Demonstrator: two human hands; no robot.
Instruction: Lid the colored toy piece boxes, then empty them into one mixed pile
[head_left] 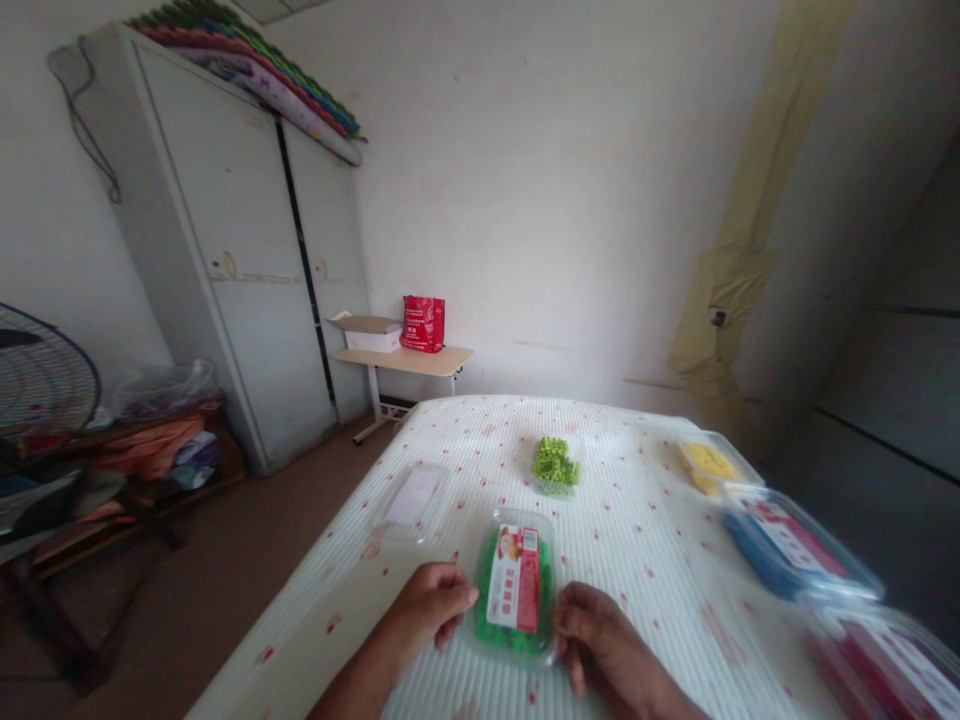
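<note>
Hands met at the near edge of the table (645, 520) in the head view, one on each side of a clear plastic box of green pieces (516, 590). The left hand (431, 600) held the left rim of this box with bent fingers, and the right hand (600, 640) held the right rim near the lower corner in the same way. Both hands were closed on the box, which lay flat on the striped cloth, just in front of the person. Its lid, with a red and white label, looked closed, so I judge that this box was not opened yet.

Further away, near the middle of the table, an open tray of light green pieces (556, 465) stood without a cover. A loose clear lid (415, 497) lay to the left of it, well apart. It seemed that one container was already opened.

On the right side, a tray of yellow pieces (709, 465) stood at the far edge; I could not tell if it had a lid. Nearer were a box of blue pieces (787, 555) and a box of red pieces (885, 650), both blurred, both with a labelled lid on top. As I judge it, the green, blue and red boxes were left to open.
</note>
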